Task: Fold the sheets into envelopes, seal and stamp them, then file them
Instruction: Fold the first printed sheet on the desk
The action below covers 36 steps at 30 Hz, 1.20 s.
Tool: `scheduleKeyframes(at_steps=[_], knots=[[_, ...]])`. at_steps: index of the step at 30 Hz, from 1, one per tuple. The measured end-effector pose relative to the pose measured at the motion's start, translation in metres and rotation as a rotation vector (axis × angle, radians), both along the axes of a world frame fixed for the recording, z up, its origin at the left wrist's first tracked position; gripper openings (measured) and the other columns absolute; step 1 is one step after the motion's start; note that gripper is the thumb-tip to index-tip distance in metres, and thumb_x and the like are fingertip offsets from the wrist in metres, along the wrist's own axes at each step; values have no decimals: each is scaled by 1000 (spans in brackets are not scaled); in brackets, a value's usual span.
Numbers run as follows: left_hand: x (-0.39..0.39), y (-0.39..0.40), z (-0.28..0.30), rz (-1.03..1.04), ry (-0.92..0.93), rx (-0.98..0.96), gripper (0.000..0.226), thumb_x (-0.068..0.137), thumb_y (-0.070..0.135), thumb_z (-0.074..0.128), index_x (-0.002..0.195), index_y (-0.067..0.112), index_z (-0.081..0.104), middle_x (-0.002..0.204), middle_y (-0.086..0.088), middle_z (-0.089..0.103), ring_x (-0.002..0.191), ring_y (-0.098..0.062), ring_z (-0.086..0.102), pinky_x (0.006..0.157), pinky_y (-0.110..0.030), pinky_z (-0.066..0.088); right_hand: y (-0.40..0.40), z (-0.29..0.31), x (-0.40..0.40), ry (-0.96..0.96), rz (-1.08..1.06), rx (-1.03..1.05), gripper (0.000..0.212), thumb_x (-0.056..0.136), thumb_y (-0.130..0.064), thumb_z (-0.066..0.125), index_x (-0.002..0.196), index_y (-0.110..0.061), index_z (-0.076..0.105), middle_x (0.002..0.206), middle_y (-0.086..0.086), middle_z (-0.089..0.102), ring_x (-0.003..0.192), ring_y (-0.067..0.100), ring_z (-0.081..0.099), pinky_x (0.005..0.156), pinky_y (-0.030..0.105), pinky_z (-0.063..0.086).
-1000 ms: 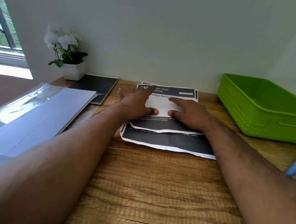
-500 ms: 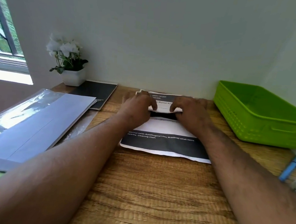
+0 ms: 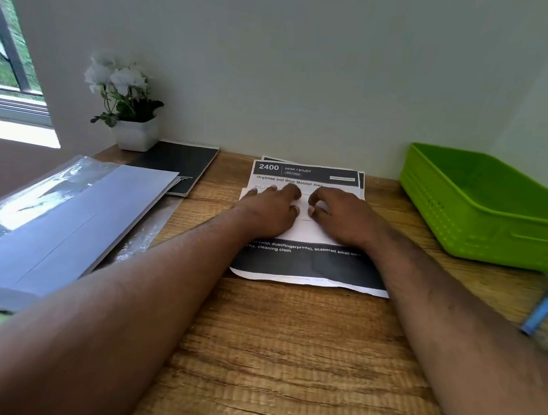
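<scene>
A printed sheet point(image 3: 307, 177) with a black header lies flat on the wooden desk point(image 3: 284, 359) near the wall, on top of another sheet whose corner shows behind it. Its near part is folded up, so the white back point(image 3: 307, 234) faces me. A dark band with white text point(image 3: 310, 264) lies nearest me. My left hand point(image 3: 270, 212) and my right hand point(image 3: 341, 219) sit side by side on the fold, with curled fingers and thumbs pinching the flap's edge at the middle. A green basket point(image 3: 485, 227) stands at the right.
A stack of white paper in clear plastic wrap point(image 3: 64, 220) lies at the left, with a black notebook point(image 3: 176, 167) and a white potted plant point(image 3: 131, 106) behind it. A blue marker point(image 3: 546, 307) lies at the right edge, beside a clear object. The wall is close behind.
Both hands have carried the folded flap further up the sheet toward the wall and now sit lower on it. The header text is uncovered. The view has shifted a little.
</scene>
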<state>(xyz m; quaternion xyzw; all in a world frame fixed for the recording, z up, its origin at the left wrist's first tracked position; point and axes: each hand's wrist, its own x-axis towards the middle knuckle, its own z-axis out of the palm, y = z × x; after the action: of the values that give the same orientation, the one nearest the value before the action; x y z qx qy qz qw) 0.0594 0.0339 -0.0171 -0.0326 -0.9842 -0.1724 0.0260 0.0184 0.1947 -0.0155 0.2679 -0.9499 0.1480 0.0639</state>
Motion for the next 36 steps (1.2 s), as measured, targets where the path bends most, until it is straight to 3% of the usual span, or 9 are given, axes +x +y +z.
scheduleKeyframes(at_steps=[3, 6, 12, 19, 25, 29, 32, 34, 36], knots=[[-1, 2, -1, -45, -53, -103, 50, 103, 27, 24, 152, 21, 20, 158, -2, 26, 147, -23, 18, 119, -46, 10, -12, -5, 3, -14, 37, 39, 43, 100, -28, 40, 143, -20, 37, 144, 11, 44, 132, 29, 42, 108, 42, 33], [-4, 1, -1, -61, -55, -114, 51, 104, 31, 21, 154, 22, 16, 161, 5, 17, 149, -19, 10, 119, -47, 6, -18, -7, 5, -55, 31, 78, 45, 102, -26, 34, 146, -17, 30, 140, 18, 46, 129, 34, 44, 105, 41, 34], [-9, 4, -3, -14, -61, -126, 54, 104, 43, 15, 154, 25, 15, 162, 8, 13, 149, -17, 9, 118, -51, 5, -19, -5, 1, -83, -109, 138, 50, 102, -27, 28, 151, -22, 19, 153, 12, 32, 144, 24, 23, 117, 49, 15], [-8, 6, -3, 28, -77, -140, 53, 103, 40, 18, 154, 26, 13, 162, 8, 11, 149, -18, 7, 118, -56, 3, -24, -4, 5, -75, -275, 201, 51, 99, -27, 23, 150, -31, 20, 154, -3, 32, 148, 21, 9, 107, 70, -10], [-9, 3, -4, 30, -92, -116, 53, 103, 39, 18, 154, 28, 12, 163, 10, 8, 150, -16, 4, 119, -54, 2, 15, -1, -1, -60, -486, 198, 49, 94, -22, 26, 141, -24, 37, 151, 6, 36, 146, 26, 17, 103, 75, -7], [-6, 6, -2, 23, -104, -125, 53, 103, 37, 17, 155, 27, 11, 163, 10, 6, 150, -17, 3, 119, -55, 1, 14, -1, 5, 0, -511, 294, 50, 95, -19, 27, 144, -17, 35, 153, 9, 34, 147, 23, 13, 106, 71, -8], [-5, 13, 1, 6, -96, -189, 53, 104, 34, 17, 155, 22, 10, 163, 8, 6, 150, -19, 2, 117, -59, -3, 9, -2, 2, 127, -322, 285, 48, 99, -23, 30, 146, -14, 30, 157, 7, 26, 147, 25, 15, 113, 61, 8], [-4, 15, 1, -28, -65, -237, 52, 104, 31, 16, 155, 19, 11, 163, 5, 8, 150, -20, 2, 117, -58, -5, 2, -1, 4, 28, -156, 221, 48, 103, -24, 28, 149, -12, 26, 159, 8, 18, 147, 25, 15, 117, 50, 17], [-6, 14, 1, -57, -57, -202, 51, 105, 28, 18, 154, 17, 13, 163, 3, 11, 150, -20, 6, 119, -54, -1, -2, 2, 7, -82, -89, 185, 45, 104, -22, 28, 146, -7, 31, 156, 11, 27, 142, 29, 27, 114, 39, 25]])
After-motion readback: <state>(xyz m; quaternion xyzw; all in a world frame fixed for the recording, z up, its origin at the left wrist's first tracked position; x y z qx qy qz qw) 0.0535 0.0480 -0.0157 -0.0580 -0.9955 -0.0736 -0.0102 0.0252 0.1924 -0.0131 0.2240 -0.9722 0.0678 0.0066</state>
